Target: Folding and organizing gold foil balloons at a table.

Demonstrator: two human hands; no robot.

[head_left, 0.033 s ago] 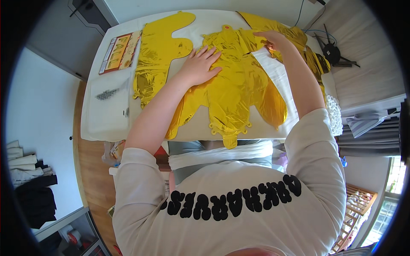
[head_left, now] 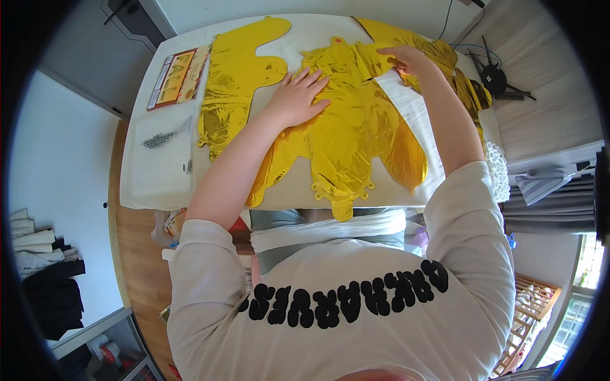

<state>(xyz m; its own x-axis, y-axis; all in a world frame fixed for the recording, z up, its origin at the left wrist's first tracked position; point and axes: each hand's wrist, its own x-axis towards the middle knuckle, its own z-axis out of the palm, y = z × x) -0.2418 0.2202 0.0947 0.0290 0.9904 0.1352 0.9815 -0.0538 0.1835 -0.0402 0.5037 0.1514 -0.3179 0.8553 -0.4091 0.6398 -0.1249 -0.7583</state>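
Note:
A flat, uninflated gold foil balloon (head_left: pixel 340 140) with rounded lobes and small tabs lies in the middle of the table, its near end hanging slightly over the edge. My left hand (head_left: pixel 297 98) rests palm down on its upper left part, fingers spread. At its upper right edge my right hand (head_left: pixel 406 60) is closed with bent fingers on the foil; the fingertips are partly hidden. Left of it lies a second flat gold foil piece (head_left: pixel 235 79) with curved arms. More crinkled gold foil (head_left: pixel 422 44) spreads along the table's far right side, partly behind my right hand.
The table (head_left: pixel 394 170) has a white cover. On its left are a printed card (head_left: pixel 178 77) and a clear plastic bag (head_left: pixel 155 165). A black router-like device (head_left: pixel 494 79) with cables stands beyond the right edge, and white bubble-textured plastic (head_left: pixel 497 171) lies at the right corner.

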